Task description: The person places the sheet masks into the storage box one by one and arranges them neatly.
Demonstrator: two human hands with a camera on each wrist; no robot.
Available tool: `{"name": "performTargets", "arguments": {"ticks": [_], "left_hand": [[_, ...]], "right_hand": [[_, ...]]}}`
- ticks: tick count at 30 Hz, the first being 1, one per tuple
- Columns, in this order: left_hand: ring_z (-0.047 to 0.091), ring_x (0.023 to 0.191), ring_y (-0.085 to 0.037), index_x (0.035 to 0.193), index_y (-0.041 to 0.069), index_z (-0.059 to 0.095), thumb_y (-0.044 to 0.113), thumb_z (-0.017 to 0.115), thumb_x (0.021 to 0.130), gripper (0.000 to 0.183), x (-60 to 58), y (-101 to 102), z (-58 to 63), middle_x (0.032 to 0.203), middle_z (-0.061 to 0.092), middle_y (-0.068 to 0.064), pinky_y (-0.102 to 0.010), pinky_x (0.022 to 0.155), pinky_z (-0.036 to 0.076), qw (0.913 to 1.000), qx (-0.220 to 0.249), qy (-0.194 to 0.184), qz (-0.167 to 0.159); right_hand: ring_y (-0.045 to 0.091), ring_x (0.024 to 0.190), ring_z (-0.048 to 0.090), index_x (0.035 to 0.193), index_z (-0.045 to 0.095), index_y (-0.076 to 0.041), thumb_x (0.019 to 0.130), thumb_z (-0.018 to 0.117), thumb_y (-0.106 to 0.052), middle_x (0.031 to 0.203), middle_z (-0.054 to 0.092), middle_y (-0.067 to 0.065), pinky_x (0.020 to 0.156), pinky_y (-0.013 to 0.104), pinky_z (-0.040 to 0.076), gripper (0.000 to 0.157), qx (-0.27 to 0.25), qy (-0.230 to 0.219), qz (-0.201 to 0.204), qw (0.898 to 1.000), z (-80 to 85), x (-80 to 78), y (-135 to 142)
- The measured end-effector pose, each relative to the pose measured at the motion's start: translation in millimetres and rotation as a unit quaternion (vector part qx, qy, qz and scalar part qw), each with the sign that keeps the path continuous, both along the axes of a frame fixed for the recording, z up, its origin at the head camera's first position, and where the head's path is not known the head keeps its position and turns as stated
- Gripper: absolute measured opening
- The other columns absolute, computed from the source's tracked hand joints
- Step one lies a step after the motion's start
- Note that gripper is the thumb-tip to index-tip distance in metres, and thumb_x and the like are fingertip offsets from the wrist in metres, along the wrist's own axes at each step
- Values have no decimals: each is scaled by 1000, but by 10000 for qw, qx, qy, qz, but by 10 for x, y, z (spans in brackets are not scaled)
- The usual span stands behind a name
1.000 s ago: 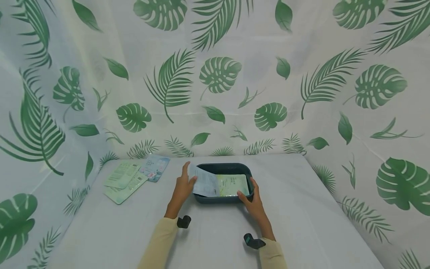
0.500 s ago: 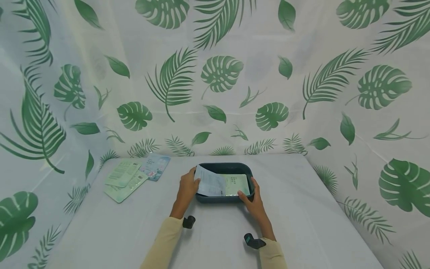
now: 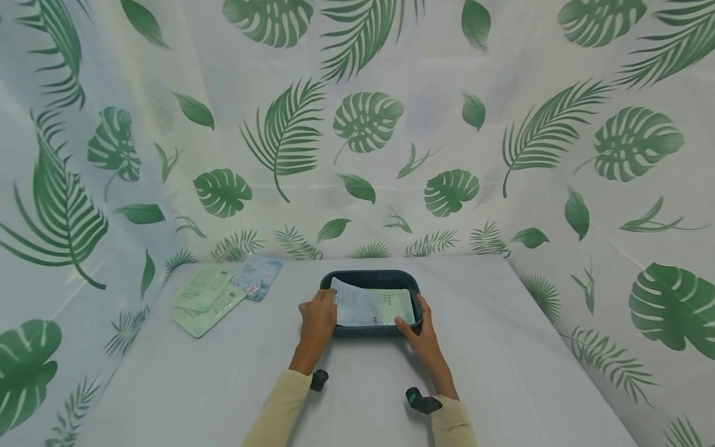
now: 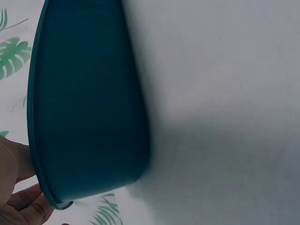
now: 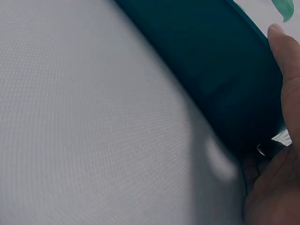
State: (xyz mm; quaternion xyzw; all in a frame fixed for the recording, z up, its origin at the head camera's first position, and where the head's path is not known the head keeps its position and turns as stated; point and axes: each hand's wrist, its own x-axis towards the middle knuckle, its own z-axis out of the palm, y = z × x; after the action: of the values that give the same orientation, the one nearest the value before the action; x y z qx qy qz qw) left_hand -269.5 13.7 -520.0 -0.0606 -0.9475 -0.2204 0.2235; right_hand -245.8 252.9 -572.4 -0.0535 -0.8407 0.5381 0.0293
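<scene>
A dark teal plastic basin stands on the white-covered table in the head view. Inside lie a pale blue sheet mask packet and, partly under it, a light green sheet mask packet. My left hand is at the basin's left end, its fingers bent at the pale packet's left edge; some fingertips are hidden. In the left wrist view, fingers show beside the basin's rim. My right hand grips the basin's front right corner, thumb over the rim and fingers along the right wall.
On the table's left side, two green packets overlap, and a blue flowered packet lies just behind them. Leaf-printed white cloth hangs behind the table and along both sides.
My left hand has moved right, bringing the pale blue packet further into the basin, where it lies lower and covers more of the green packet. My right hand stays at the same corner.
</scene>
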Motion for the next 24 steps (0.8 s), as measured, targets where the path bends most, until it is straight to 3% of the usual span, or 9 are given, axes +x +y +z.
{"name": "performTargets", "arguments": {"ticks": [3,6,14,18,24], "left_hand": [[70,96,-32,108,6,70,4,75,83,26,-6,44,-16,112,70,-14,-44,70,39,9998,39,-146,-94],[69,102,-31,108,6,70,3,73,84,24,-10,76,-22,115,69,-15,-45,71,38,9978,227,-616,-137],[64,109,-35,115,4,67,11,66,92,24,-58,118,12,122,64,-17,-58,79,44,9803,621,-1860,-245],[64,106,-39,119,4,65,15,62,95,26,-63,141,13,122,63,-18,-60,80,46,9752,563,-2125,-271],[65,104,-39,119,3,64,15,59,97,26,-71,126,-14,121,63,-19,-59,79,48,9746,612,-2127,-345]], "right_hand": [[38,152,5,156,9,-30,93,63,-43,165,7,11,116,65,11,84,-49,48,-8,10000,2,-9,9],[38,152,5,156,9,-30,93,63,-44,165,7,11,116,64,11,85,-82,28,17,10000,-1,-16,9],[37,152,6,156,8,-30,92,62,-47,165,7,11,116,64,12,85,10,65,-12,10000,-6,-10,6],[38,152,6,156,8,-30,93,62,-46,165,7,11,117,64,11,85,33,45,-13,10000,-8,-9,11],[37,152,6,156,9,-31,93,63,-45,165,7,11,117,63,11,84,-6,79,-5,10000,-22,-18,1]]}}
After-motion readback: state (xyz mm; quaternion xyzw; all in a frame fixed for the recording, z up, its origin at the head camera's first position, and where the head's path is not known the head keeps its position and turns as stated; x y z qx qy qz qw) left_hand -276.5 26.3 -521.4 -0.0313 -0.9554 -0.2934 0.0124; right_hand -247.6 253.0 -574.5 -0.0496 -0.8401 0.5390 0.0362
